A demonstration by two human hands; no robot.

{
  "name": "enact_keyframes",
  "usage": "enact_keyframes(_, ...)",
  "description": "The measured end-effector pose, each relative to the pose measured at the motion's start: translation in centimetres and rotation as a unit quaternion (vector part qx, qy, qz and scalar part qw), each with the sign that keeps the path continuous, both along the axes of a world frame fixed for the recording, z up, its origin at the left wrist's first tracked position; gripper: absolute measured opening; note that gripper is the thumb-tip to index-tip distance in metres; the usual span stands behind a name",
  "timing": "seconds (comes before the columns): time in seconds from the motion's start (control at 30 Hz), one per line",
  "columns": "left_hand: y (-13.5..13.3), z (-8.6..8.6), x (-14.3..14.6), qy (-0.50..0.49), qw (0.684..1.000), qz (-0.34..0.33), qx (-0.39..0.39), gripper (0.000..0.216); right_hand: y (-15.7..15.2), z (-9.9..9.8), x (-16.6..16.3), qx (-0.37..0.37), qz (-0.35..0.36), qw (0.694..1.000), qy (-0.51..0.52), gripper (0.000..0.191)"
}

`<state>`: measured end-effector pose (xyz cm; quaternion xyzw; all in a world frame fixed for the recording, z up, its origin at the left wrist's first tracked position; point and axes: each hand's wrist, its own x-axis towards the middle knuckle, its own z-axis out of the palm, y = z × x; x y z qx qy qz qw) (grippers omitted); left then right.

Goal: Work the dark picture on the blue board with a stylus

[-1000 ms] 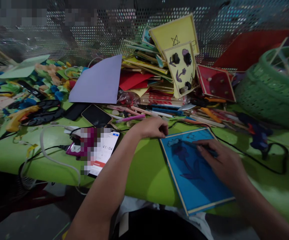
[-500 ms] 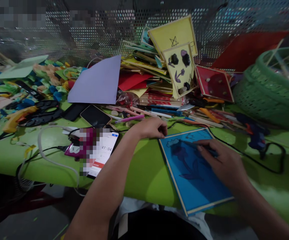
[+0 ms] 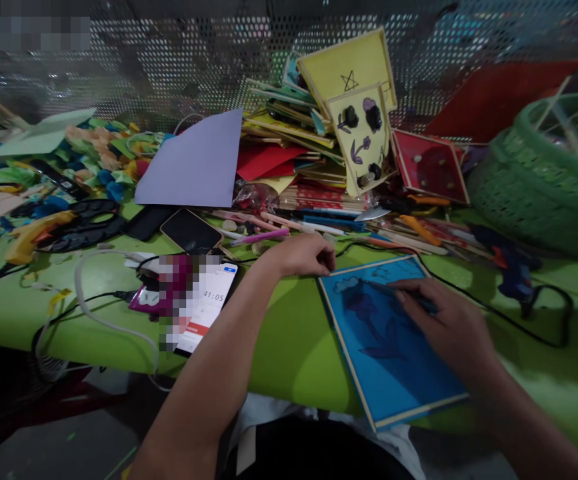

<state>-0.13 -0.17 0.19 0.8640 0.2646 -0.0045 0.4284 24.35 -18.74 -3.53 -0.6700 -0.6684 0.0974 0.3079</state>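
Observation:
A blue sheet edged with thin wooden strips point(image 3: 419, 390) lies tilted on the green table; it bears a dark flower drawing and a cloud outline near its top left. My right hand point(image 3: 443, 320) is closed around a dark pen point(image 3: 376, 287), its tip by the cloud outline. The hand rests over the sheet's right side and hides part of it. My left hand point(image 3: 306, 255) lies with fingers curled, fingertips at the sheet's top left corner; I see nothing held in it.
Phones point(image 3: 191, 231), cables and a yellow glue gun point(image 3: 39, 233) lie to the left. Pens, framed cards point(image 3: 363, 143) and a lilac sheet point(image 3: 193, 163) fill the back. At right stand a green basket point(image 3: 529, 180) and a dark blue glue gun point(image 3: 511, 267).
The pen tip shows almost no shift, still beside the cloud outline. Both hands keep their places. The timer on the lit phone has advanced one second.

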Motion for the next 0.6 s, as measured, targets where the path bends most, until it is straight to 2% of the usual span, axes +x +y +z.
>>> enact_keyframes(0.2,0.03,0.05,-0.01,0.0,1.0,0.002,0.0,0.017,-0.03,-0.16,0.12,-0.005,0.01,1.0,0.002,0.027)
enact_keyframes(0.4,0.07,-0.07,-0.04,0.001,1.0,-0.001,0.007,0.017,-0.02,0.32,-0.13,-0.025,-0.013,1.0,0.008,0.028)
enact_keyframes(0.6,0.0,0.02,-0.1,-0.004,1.0,-0.002,0.003,0.015,-0.03,0.4,-0.15,-0.033,0.023,0.999,0.002,0.027)
